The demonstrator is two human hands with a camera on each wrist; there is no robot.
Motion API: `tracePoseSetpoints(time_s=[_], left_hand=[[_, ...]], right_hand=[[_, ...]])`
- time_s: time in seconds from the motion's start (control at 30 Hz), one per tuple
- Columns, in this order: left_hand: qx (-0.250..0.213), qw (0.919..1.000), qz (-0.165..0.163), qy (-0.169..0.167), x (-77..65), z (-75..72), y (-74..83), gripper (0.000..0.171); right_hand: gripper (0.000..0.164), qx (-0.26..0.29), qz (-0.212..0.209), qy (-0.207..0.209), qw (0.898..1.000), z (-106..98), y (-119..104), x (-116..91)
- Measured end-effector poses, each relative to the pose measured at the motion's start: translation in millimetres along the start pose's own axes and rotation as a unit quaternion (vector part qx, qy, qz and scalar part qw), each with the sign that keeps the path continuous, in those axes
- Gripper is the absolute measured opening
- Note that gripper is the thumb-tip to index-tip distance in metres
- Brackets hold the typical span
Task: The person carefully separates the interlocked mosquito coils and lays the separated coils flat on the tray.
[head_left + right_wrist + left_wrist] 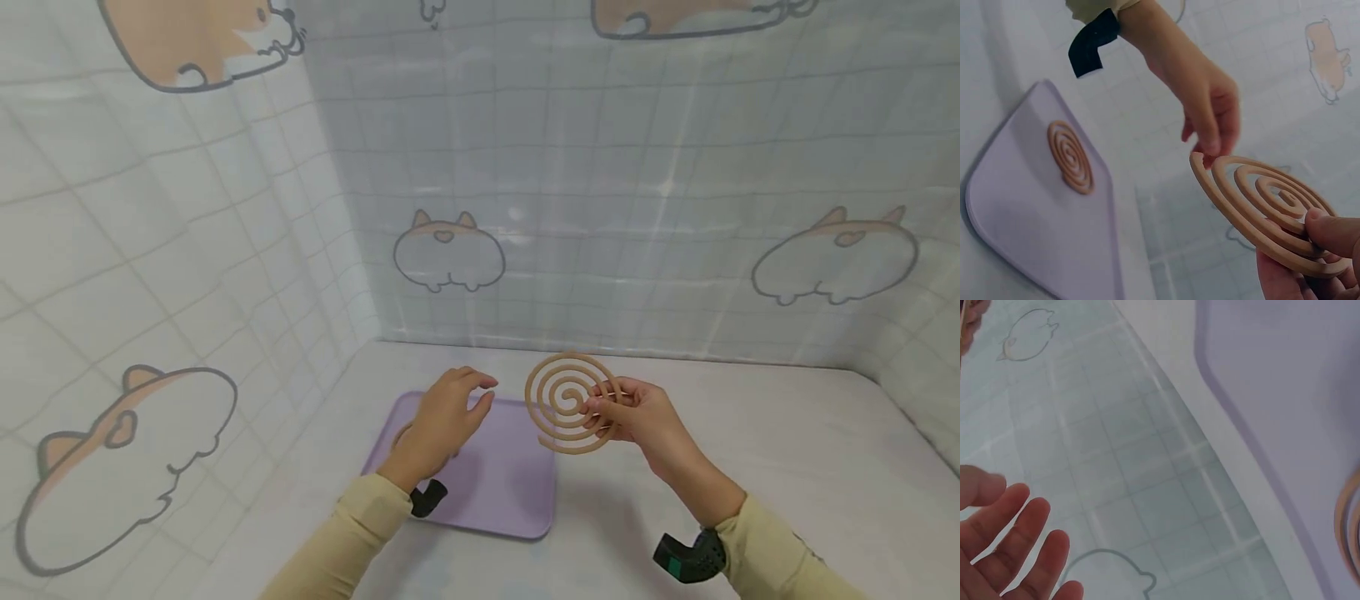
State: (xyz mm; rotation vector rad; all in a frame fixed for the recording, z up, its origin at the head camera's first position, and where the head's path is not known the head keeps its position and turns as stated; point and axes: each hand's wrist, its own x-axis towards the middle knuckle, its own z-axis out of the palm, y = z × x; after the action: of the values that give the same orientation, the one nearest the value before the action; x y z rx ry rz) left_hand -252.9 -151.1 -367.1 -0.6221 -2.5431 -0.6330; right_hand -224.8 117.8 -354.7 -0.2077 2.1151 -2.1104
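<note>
A tan mosquito coil (572, 393) is held up by my right hand (648, 417), thumb on its near face and fingers behind its right side. It stands above the table, just right of the lilac tray (517, 492). Over the tray's left part reaches my left hand (444, 417), empty, its fingers loosely bent and pointing toward the coil. In the right wrist view its fingertips overlap the coil's outer end. A second, browner coil (1071, 157) lies flat on the tray; in the head view my left wrist mostly hides it.
The white table (780, 450) extends right of the tray. Behind and to the left stand sheet-covered walls (570, 208) with a grid and cartoon dog print. A black wrist device (690, 558) sits on my right forearm, another (429, 498) on the left.
</note>
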Motion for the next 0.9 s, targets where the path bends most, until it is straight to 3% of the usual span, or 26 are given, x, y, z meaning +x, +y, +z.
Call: tracePoseSetpoints(time_s=[0.2,0.47,0.6,0.7,0.9], left_hand=[[-0.023,0.999,-0.024,0.029,-4.5,6.4,-5.7,0.013],[-0.046,0.995,-0.081,0.037,-12.7,23.8,-21.9,0.011],[-0.03,0.9946,-0.094,0.034,-17.3,35.7,-28.5,0.01],[-0.01,0.9947,-0.102,0.008,-21.1,43.1,-31.8,0.011],[0.017,0.9904,-0.112,-0.08,-29.5,53.3,-39.9,0.014]], right_hand=[[0.03,0.014,0.026,-0.004,1.0,28,22,17],[0.023,0.014,0.057,0.005,0.998,55,53,34],[0.019,-0.002,0.069,0.02,0.997,64,68,42],[0.019,-0.027,0.078,0.035,0.996,70,80,47],[0.014,-0.1,0.076,0.057,0.99,80,103,55]])
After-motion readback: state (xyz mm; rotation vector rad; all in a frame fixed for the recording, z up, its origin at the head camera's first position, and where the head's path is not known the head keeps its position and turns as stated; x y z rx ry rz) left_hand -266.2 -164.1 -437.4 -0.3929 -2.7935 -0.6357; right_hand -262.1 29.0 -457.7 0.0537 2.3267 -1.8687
